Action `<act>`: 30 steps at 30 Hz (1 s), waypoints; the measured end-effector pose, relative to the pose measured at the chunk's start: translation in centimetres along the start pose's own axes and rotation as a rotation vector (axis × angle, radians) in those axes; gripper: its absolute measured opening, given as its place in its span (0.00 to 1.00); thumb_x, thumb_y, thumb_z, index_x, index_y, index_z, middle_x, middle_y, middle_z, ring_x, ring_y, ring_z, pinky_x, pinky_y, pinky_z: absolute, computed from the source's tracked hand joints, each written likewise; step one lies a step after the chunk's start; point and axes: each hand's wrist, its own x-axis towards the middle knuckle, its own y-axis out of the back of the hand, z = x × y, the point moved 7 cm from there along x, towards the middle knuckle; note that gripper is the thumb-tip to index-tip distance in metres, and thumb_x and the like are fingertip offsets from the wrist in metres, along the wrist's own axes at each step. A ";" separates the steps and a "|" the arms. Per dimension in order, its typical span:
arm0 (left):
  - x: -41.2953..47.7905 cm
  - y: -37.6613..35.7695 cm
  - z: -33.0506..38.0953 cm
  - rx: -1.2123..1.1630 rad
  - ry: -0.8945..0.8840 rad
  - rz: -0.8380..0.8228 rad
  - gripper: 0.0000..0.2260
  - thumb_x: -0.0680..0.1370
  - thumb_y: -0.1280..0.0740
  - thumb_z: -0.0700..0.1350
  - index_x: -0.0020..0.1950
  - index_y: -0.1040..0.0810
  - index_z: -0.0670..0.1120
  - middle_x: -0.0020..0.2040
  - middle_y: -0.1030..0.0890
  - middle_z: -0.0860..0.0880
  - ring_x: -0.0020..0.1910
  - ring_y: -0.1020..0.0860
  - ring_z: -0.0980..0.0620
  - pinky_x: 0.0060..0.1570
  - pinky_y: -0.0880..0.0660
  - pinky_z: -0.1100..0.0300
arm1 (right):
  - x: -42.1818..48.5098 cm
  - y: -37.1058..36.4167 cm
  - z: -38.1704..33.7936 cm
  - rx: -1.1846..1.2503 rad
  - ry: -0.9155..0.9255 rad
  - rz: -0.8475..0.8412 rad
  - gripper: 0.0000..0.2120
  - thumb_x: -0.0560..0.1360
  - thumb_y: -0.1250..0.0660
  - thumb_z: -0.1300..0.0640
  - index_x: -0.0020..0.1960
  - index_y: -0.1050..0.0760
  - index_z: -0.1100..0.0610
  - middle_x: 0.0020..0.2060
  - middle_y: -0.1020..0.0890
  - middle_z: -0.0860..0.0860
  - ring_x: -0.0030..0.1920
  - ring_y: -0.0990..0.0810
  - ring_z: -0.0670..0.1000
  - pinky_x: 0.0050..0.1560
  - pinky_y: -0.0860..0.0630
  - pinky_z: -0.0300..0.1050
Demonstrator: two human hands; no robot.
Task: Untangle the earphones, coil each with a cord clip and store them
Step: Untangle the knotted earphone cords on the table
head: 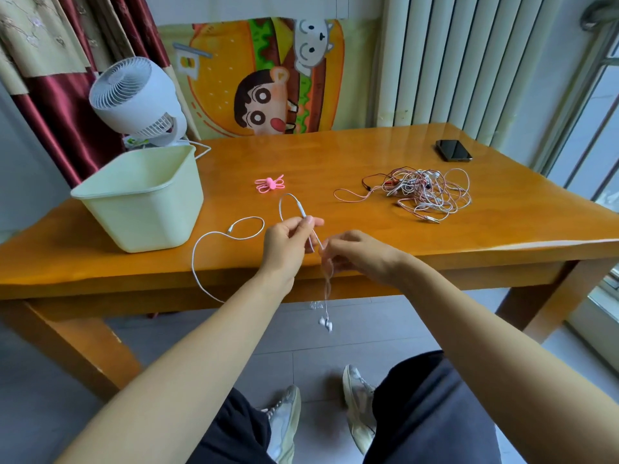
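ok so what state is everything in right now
white earphones, free of the tangle, uncoiled, earbuds dangling below the table edge
left hand, pinches the white earphones' cord
right hand, pinches the same cord
earphone tangle, knotted, on the table
pink cord clips, unused on the table
green bin, upright, open-topped
phone, screen dark

A dark phone (454, 150) lies on the wooden table (469, 236), a white fan (134, 95) at far left.
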 end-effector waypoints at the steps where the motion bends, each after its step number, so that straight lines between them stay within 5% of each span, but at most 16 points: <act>1: 0.3 0.4 -0.1 -0.041 0.018 0.035 0.13 0.83 0.39 0.43 0.42 0.19 0.47 0.34 0.22 0.46 0.34 0.25 0.53 0.38 0.25 0.61 | -0.5 -1.1 0.5 0.006 -0.033 -0.137 0.07 0.76 0.36 0.60 0.41 0.24 0.63 0.38 0.20 0.55 0.41 0.23 0.51 0.49 0.25 0.44; 5: 0.5 2.4 -0.4 -0.090 0.054 0.152 0.13 0.84 0.41 0.44 0.45 0.19 0.46 0.31 0.27 0.47 0.28 0.28 0.54 0.30 0.28 0.64 | -2.5 -3.0 4.0 -0.108 -0.271 -0.433 0.11 0.82 0.40 0.58 0.51 0.22 0.61 0.48 0.17 0.58 0.41 0.21 0.50 0.48 0.25 0.42; 11: -0.1 2.4 0.4 -0.119 0.044 0.064 0.11 0.84 0.41 0.45 0.50 0.20 0.44 0.32 0.31 0.50 0.23 0.33 0.57 0.21 0.38 0.65 | -5.1 -2.3 10.2 -0.186 -0.682 -0.423 0.19 0.84 0.50 0.53 0.63 0.26 0.62 0.59 0.19 0.63 0.32 0.24 0.50 0.33 0.28 0.40; 14: -0.6 0.9 0.1 -0.129 0.088 -0.100 0.11 0.83 0.39 0.45 0.50 0.19 0.43 0.32 0.30 0.50 0.24 0.32 0.56 0.21 0.40 0.65 | -4.2 -1.0 8.2 -0.324 -0.527 -0.247 0.16 0.83 0.44 0.57 0.67 0.29 0.63 0.57 0.20 0.59 0.35 0.21 0.49 0.34 0.24 0.38; 17: -1.2 -0.6 -0.3 -0.074 0.128 -0.221 0.11 0.82 0.38 0.46 0.49 0.17 0.44 0.34 0.29 0.50 0.29 0.30 0.56 0.24 0.36 0.65 | -2.3 1.7 3.2 -0.277 -0.176 0.173 0.13 0.81 0.47 0.64 0.56 0.24 0.64 0.46 0.20 0.59 0.38 0.22 0.50 0.36 0.26 0.40; 19: -1.3 -1.0 -0.4 0.009 0.124 -0.265 0.11 0.82 0.37 0.47 0.49 0.15 0.46 0.38 0.25 0.50 0.36 0.27 0.54 0.31 0.30 0.63 | -2.2 3.3 0.5 -0.180 -0.019 0.413 0.14 0.82 0.47 0.61 0.53 0.22 0.62 0.48 0.18 0.58 0.42 0.22 0.51 0.39 0.27 0.40; 22: -1.6 -1.7 -0.4 0.083 0.129 -0.341 0.11 0.81 0.36 0.49 0.48 0.15 0.47 0.49 0.17 0.50 0.46 0.22 0.53 0.46 0.28 0.61 | -1.6 2.8 -0.9 0.002 0.054 0.319 0.19 0.83 0.45 0.48 0.57 0.20 0.59 0.49 0.16 0.53 0.50 0.18 0.51 0.51 0.24 0.43; 25: -2.2 -2.3 -0.3 0.019 0.135 -0.421 0.11 0.82 0.38 0.45 0.48 0.16 0.44 0.45 0.16 0.48 0.45 0.20 0.55 0.47 0.27 0.64 | -1.4 1.8 -1.1 0.061 0.126 0.202 0.14 0.80 0.36 0.53 0.55 0.19 0.63 0.44 0.17 0.57 0.44 0.19 0.51 0.49 0.21 0.44; 30: -2.7 -2.1 -0.6 0.108 0.113 -0.495 0.12 0.83 0.40 0.45 0.47 0.18 0.44 0.36 0.19 0.50 0.42 0.21 0.58 0.54 0.28 0.63 | -2.1 5.6 -0.4 0.329 0.142 0.606 0.06 0.78 0.32 0.56 0.45 0.21 0.58 0.34 0.19 0.48 0.34 0.25 0.44 0.38 0.29 0.38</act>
